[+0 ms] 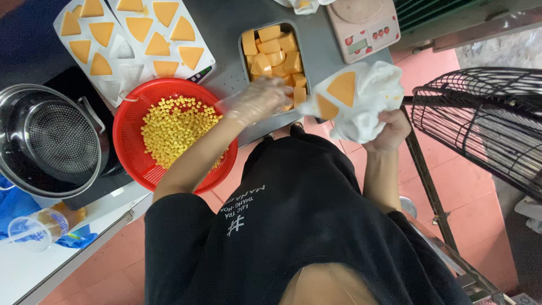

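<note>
Crowding the counter point(226, 34) are a pot point(48, 138), a red basket point(127, 121) of corn and a tin point(246, 68) of orange cubes. At centre, the gloved left hand point(257, 101) blurs over the tin, fingers loosely curled; cubes could spill. Right hand point(389, 130) clenches a floppy white mould point(361, 99), which may sag and drop pieces.

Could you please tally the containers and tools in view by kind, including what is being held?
White triangle mould trays: 2
Red basket: 1
Metal tray of orange cubes: 1
Metal pot: 1
Kitchen scale: 1
Plastic cup: 1
White bundle in the right hand: 1
Total: 8
</note>
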`<state>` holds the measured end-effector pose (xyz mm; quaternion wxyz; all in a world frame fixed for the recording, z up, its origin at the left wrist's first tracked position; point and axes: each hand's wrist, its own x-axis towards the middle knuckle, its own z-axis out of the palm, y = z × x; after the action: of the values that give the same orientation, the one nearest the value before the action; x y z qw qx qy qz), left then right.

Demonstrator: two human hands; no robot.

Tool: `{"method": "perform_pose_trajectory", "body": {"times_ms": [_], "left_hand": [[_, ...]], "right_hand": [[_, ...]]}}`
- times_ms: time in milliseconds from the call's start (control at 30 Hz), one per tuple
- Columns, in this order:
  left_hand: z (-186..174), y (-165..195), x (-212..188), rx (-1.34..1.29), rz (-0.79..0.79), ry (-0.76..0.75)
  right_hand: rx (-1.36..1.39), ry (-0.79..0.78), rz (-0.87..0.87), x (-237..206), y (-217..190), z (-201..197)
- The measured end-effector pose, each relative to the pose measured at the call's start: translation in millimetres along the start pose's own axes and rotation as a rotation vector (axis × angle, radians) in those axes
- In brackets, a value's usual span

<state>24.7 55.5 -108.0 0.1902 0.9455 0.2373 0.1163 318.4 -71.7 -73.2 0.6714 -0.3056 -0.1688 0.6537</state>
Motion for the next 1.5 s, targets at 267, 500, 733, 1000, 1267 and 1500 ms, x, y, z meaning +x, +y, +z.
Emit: {"method": "perform_pose_trajectory", "body": {"times_ms": [267,500,733,1000,1267,1500], "left_hand": [[-50,17,-8,-1.224,-0.464,0.054],[-31,32,-17,-0.794,-0.414,0.302],[-69,28,-29,-0.442,-0.36,0.538],[-156,21,-34,-0.042,-0.187,0.28],[-171,16,-39,-0.081,-0.167,0.222],[-121,-21,-46,-0.342,-0.269,0.342]], "right_hand": [[0.014,-0.148,0.049,13,21,2],[-0.343,-0.097,-0.046,23,57,-12],[-0.338,-0.264,0.386,39,28,27],[-0.83,-0.446,0.09,61,24,110],[-0.858,-0.235,0.336,61,59,104],[-0.37,-0.159,0.313,56,79,105]]}}
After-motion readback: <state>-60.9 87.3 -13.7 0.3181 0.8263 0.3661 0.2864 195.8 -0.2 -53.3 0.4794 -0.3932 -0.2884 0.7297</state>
